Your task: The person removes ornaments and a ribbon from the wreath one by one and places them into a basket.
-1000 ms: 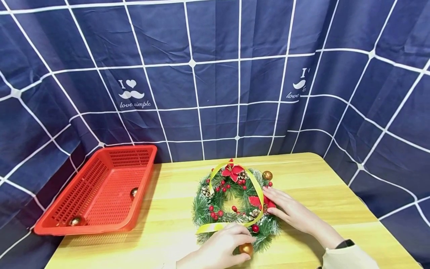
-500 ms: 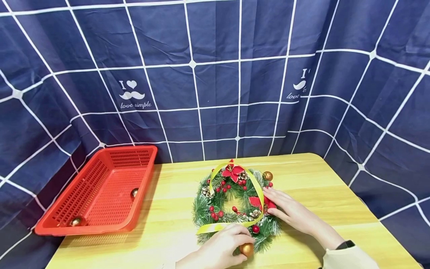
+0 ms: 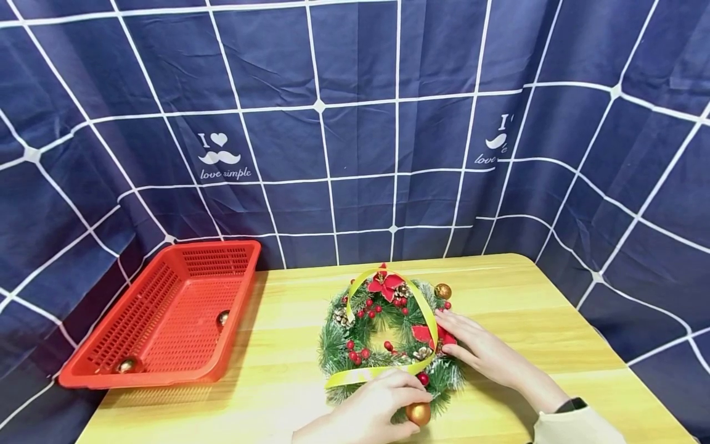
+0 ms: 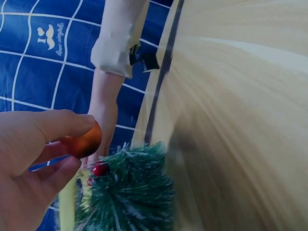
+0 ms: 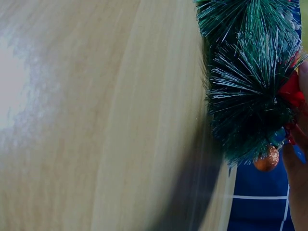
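Observation:
In the head view a green Christmas wreath (image 3: 334, 348) lies on the table, dressed with red berries, pine cones and red poinsettias (image 3: 385, 285). My left hand (image 3: 377, 407) pinches a shiny copper-gold bauble (image 3: 418, 414) between thumb and fingers, at the wreath's front edge. The left wrist view has this bauble (image 4: 86, 141) close by the frosted needles (image 4: 130, 192). With extended fingers, my right hand (image 3: 482, 348) rests on the wreath's right side, partly over a poinsettia. A yellow ribbon (image 3: 424, 308) curls across the top of the wreath.
A red plastic basket (image 3: 244, 296) stands at the left, with two baubles (image 3: 126, 365) inside. A glittery gold bauble (image 3: 442, 291) sits at the wreath's upper right edge. The light wooden table (image 3: 288, 320) backs onto a blue checked curtain (image 3: 355, 142).
My left hand has shifted slightly to the right along the wreath's front edge, with the bauble still pinched. The right hand stays on the wreath.

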